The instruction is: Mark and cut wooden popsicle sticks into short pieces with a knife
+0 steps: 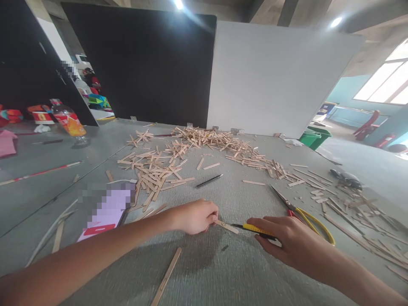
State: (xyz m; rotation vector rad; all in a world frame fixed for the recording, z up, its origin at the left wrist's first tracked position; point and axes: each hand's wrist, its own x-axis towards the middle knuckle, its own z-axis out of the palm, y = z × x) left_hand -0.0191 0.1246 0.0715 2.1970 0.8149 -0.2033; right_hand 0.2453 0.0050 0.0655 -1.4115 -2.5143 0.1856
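My left hand (200, 217) pinches one end of a wooden craft stick (228, 227) against the grey table. A small mark shows on that stick. My right hand (280, 233) grips a yellow and black utility knife (255, 228), its blade pointing left over the stick's right part; whether blade and wood touch is unclear. Nearer the table's front lies another marked stick (168, 276). A black pen (209, 181) rests beyond my hands. Scissors with yellow handles (314, 221) lie just past my right hand.
Piles of craft sticks (204, 138) spread across the table (105, 148). A phone (110, 208) with a cable lies left. Far left stands a drink bottle (68, 121). Cut strips (357, 212) and a dark object (346, 179) are at right. Black and white panels (274, 76) stand behind.
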